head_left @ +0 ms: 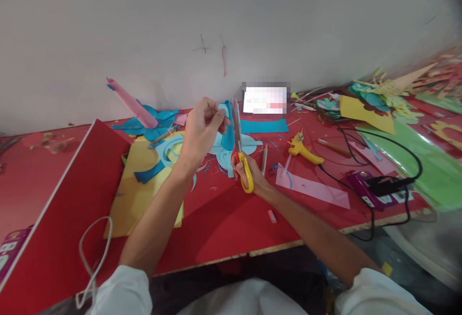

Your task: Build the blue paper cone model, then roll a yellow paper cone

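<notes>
My left hand [206, 124] is raised over the table with thumb and fingers pinched on a small light-blue craft piece [223, 108]. My right hand [252, 173] grips scissors [238, 137] with yellow and red handles, and their blades point up, close together. Just behind them, a darker blue rolled tube [228, 139] stands by light-blue petal shapes [249, 141] on the table. Left of these lie a light-blue ring-like cutout [168, 149] and a dark-blue strip [148, 172], over yellow sheets [140, 194]. My left hand partly covers the piece it holds.
A yellow glue gun [305, 150] lies to the right, its cord near a purple power strip [375, 194]. A pink strip [314, 186] is in front. A phone [265, 100] leans on the wall. A red upright panel [68, 199] stands left. A pink cone [133, 104] rests on blue petals.
</notes>
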